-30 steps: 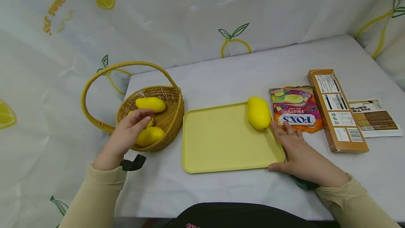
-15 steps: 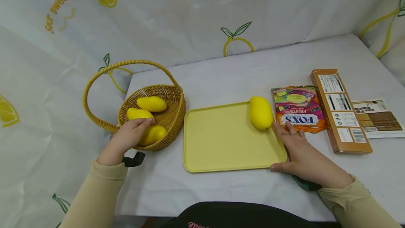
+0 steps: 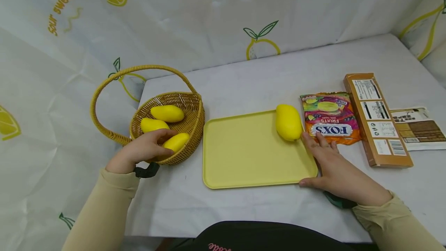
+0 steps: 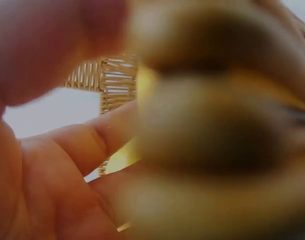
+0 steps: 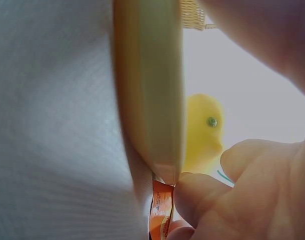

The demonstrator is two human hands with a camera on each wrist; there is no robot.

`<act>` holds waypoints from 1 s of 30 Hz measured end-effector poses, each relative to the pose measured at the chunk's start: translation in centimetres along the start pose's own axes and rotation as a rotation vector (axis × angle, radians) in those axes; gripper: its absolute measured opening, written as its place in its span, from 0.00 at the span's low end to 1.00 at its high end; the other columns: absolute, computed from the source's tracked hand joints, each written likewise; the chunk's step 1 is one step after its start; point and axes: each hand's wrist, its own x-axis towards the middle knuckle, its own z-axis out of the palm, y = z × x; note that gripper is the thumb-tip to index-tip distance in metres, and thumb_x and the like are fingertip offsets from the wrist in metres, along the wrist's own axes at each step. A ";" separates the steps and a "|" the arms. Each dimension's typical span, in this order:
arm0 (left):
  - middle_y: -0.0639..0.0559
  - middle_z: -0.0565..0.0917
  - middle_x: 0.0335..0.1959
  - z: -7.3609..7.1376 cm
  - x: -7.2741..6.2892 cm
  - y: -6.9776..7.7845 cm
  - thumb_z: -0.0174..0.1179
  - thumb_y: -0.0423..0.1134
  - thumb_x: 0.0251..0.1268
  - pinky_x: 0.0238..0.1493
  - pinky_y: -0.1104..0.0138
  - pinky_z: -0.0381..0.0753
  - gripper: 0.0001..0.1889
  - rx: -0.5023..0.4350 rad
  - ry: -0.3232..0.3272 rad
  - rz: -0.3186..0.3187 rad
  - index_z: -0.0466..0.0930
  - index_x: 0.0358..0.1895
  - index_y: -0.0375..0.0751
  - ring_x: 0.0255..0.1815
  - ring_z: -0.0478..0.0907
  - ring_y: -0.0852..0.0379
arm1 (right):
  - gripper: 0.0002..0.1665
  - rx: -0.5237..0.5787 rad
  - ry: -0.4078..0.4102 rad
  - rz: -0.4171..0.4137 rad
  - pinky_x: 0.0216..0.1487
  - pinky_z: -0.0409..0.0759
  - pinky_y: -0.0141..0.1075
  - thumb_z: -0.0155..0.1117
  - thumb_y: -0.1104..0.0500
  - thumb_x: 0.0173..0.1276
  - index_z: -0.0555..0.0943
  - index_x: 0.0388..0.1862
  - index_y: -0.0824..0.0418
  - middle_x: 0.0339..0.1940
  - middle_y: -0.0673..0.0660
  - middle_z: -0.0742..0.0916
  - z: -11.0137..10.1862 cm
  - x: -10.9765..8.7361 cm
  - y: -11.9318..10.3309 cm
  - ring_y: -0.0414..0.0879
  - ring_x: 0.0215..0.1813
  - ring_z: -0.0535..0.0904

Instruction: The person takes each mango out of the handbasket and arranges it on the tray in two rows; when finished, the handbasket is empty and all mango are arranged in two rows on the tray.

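My left hand (image 3: 144, 148) reaches over the near rim of a wicker basket (image 3: 199, 131) and grips a yellow mango (image 3: 177, 142) there, its fingers and thumb partly covering the fruit. Two more mangoes, a rear one (image 3: 167, 114) and a middle one (image 3: 153, 125), lie beside it in the basket. The left wrist view is mostly blurred by something close to the lens. My right hand (image 3: 329, 171) rests with spread fingers along the right edge of a pale yellow tray (image 3: 251, 154), thumb at its near corner. Another mango (image 3: 288, 122) lies at the tray's far right.
Right of the tray lies a Fox's candy bag (image 3: 329, 117), close to my right fingertips. Beyond it are a long brown box (image 3: 378, 121) and a flat white-and-brown packet (image 3: 418, 129). The basket's tall handle (image 3: 139, 67) arches over its left side.
My left hand has lowered into the basket and closed around the nearest mango, which has shifted slightly right and tilted. My right hand stays at the tray's edge.
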 end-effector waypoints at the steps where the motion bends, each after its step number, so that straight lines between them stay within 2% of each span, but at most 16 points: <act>1: 0.40 0.80 0.75 0.0 0.0 -0.1 0.73 0.43 0.72 0.67 0.52 0.78 0.37 -0.007 -0.005 0.011 0.72 0.82 0.43 0.70 0.77 0.43 | 0.82 0.001 0.000 -0.002 0.84 0.30 0.75 0.87 0.36 0.59 0.41 0.95 0.57 0.91 0.77 0.51 0.0 0.0 0.0 0.81 0.89 0.34; 5: 0.39 0.78 0.78 0.2 0.2 -0.2 0.73 0.40 0.71 0.72 0.48 0.77 0.38 -0.012 0.010 0.064 0.71 0.82 0.40 0.75 0.76 0.40 | 0.82 -0.001 -0.001 -0.003 0.84 0.29 0.75 0.87 0.36 0.59 0.41 0.95 0.57 0.91 0.77 0.52 -0.1 0.0 0.0 0.81 0.89 0.34; 9: 0.41 0.77 0.79 0.4 0.2 -0.2 0.75 0.43 0.72 0.72 0.45 0.79 0.39 -0.055 0.056 0.087 0.70 0.83 0.44 0.77 0.76 0.37 | 0.82 0.000 0.001 -0.005 0.83 0.27 0.76 0.87 0.36 0.59 0.41 0.95 0.58 0.90 0.78 0.53 -0.2 0.0 -0.1 0.82 0.89 0.35; 12: 0.42 0.78 0.78 0.5 0.0 0.0 0.76 0.46 0.72 0.68 0.47 0.82 0.40 -0.101 0.110 0.088 0.70 0.83 0.46 0.75 0.78 0.37 | 0.82 0.000 0.001 -0.007 0.83 0.27 0.75 0.87 0.37 0.60 0.41 0.95 0.59 0.90 0.79 0.53 -0.2 0.0 -0.1 0.83 0.89 0.35; 17: 0.43 0.75 0.81 0.7 -0.7 0.8 0.76 0.46 0.73 0.67 0.52 0.83 0.42 -0.191 0.224 0.096 0.67 0.85 0.45 0.75 0.78 0.39 | 0.82 0.003 0.000 -0.006 0.83 0.27 0.76 0.87 0.38 0.60 0.42 0.95 0.60 0.90 0.79 0.52 -0.1 0.0 -0.2 0.83 0.88 0.36; 23: 0.44 0.73 0.82 1.5 -2.0 2.4 0.72 0.38 0.77 0.62 0.73 0.84 0.42 -0.447 0.325 0.152 0.62 0.88 0.45 0.76 0.76 0.44 | 0.82 0.003 0.002 -0.010 0.83 0.27 0.76 0.87 0.38 0.60 0.42 0.95 0.59 0.90 0.79 0.53 -0.1 0.0 -0.2 0.83 0.88 0.36; 26: 0.44 0.73 0.82 2.5 -2.5 3.6 0.68 0.32 0.78 0.62 0.74 0.84 0.40 -0.589 0.378 0.201 0.62 0.88 0.43 0.74 0.77 0.50 | 0.82 0.001 0.003 -0.014 0.83 0.27 0.76 0.87 0.38 0.60 0.42 0.95 0.59 0.90 0.79 0.53 -0.1 0.0 -0.2 0.83 0.88 0.36; 30: 0.46 0.78 0.75 4.1 -2.8 5.3 0.62 0.24 0.78 0.63 0.71 0.85 0.37 -0.753 0.433 0.310 0.63 0.86 0.37 0.68 0.82 0.56 | 0.82 0.004 0.003 -0.012 0.82 0.28 0.77 0.87 0.38 0.60 0.41 0.95 0.58 0.90 0.79 0.53 -0.1 0.0 -0.2 0.83 0.89 0.35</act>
